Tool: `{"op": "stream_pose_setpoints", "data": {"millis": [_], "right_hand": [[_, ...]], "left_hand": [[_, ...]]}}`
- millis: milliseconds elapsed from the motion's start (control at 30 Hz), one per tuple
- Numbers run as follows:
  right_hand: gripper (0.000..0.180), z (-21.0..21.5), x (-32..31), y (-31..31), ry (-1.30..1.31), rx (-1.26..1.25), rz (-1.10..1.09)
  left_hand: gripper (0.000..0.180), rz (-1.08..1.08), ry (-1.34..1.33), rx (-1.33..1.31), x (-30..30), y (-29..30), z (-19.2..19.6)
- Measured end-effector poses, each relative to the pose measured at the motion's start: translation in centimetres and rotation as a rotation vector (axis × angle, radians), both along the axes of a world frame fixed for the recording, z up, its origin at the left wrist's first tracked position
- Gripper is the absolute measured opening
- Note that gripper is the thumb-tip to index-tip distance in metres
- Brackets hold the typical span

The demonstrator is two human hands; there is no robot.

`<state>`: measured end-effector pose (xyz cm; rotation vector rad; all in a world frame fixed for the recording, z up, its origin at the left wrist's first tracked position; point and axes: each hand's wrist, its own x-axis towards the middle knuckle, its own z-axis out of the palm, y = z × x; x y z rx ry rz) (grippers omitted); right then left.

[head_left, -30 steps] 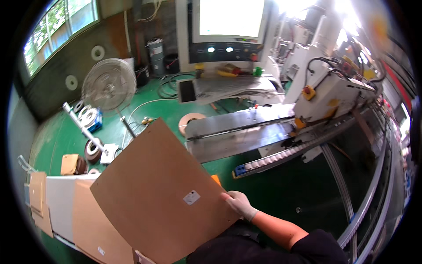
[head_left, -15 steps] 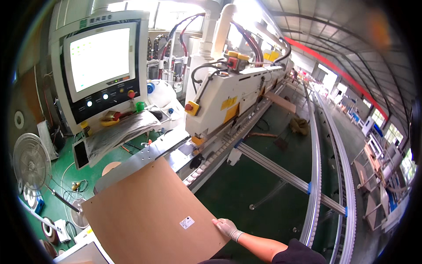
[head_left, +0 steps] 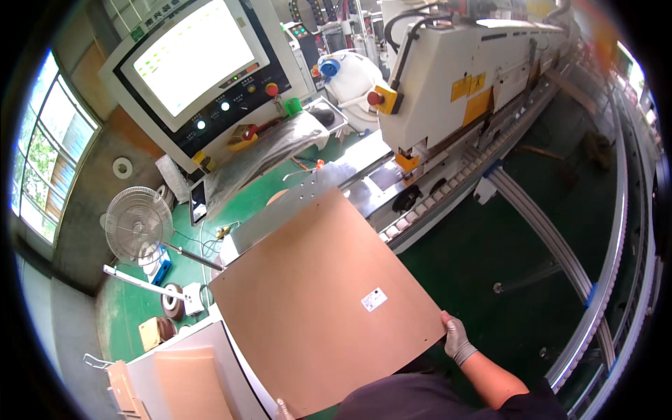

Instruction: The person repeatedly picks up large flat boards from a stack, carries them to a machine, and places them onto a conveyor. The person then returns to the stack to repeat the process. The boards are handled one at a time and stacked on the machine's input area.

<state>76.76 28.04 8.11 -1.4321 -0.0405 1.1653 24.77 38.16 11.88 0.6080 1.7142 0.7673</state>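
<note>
1. We see a large brown board (head_left: 318, 301), flat and thin, held out in front of the body, its far corner up over the steel infeed table (head_left: 364, 185) of the white machine (head_left: 448, 77).
2. Right hand (head_left: 456, 338), in a light glove, grips the board's near right corner; fingers curled over the edge, thumb side on top. Forearm comes in from lower right.
3. Left hand: only a pale fingertip-like bit (head_left: 282, 406) shows at the board's lower edge nr the bottom of the frame; rest hidden under the board. Can't tell its grip.
4. Small white label (head_left: 374, 299) sits on the board's top face, toward the right-hand side.
5. Board tilted, not lying on anything we can see; whether the far corner touches the infeed table — can't tell.
6. Surroundings: control panel w/ lit screen (head_left: 192, 59) upper left; desk fan (head_left: 138, 218) on green floor at left; roller conveyor rails (head_left: 560, 245) run off to the right; white cabinet (head_left: 185, 374) w/ another brown panel on it at lower left, just beside the board's near-left edge.
</note>
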Motion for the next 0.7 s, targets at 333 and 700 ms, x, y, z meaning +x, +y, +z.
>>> {"op": "stream_pose_setpoints", "data": {"millis": [333,700], "right_hand": [[0.056,-0.9,1.5,-1.9,0.043,0.215,-0.105],[0.050,-3.5,-1.1,-2.9,0.101,0.189,0.260]], "left_hand": [[0.084,0.058,0.070,-0.034,3.2,0.8,2.4],[0.078,-0.105,0.040,-0.002,5.0,-2.0,0.7]]}}
